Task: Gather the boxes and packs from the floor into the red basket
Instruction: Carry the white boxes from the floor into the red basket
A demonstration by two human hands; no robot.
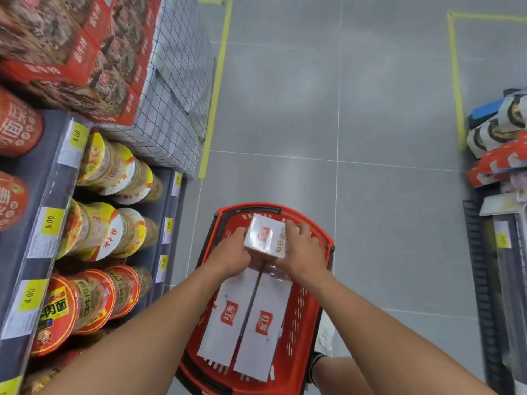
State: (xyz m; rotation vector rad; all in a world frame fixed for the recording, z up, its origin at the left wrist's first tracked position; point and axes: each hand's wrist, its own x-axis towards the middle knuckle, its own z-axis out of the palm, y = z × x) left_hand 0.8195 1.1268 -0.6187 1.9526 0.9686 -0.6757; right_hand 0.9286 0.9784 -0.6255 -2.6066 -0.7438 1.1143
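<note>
Box (263, 235) in L grip (234, 252), R grip (305, 249).

Lower centre: left hand (232, 256) and right hand (303, 252) grip small white carton (263, 238) over red plastic basket (322, 243) holding two long white boxes (245, 323).

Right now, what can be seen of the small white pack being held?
The small white pack looks glossy, as if film-wrapped, with a red logo on top and gold print on its right side. It is tilted, gripped on opposite sides by the left hand and right hand, over the far end of the red basket, above two long white boxes.
</note>
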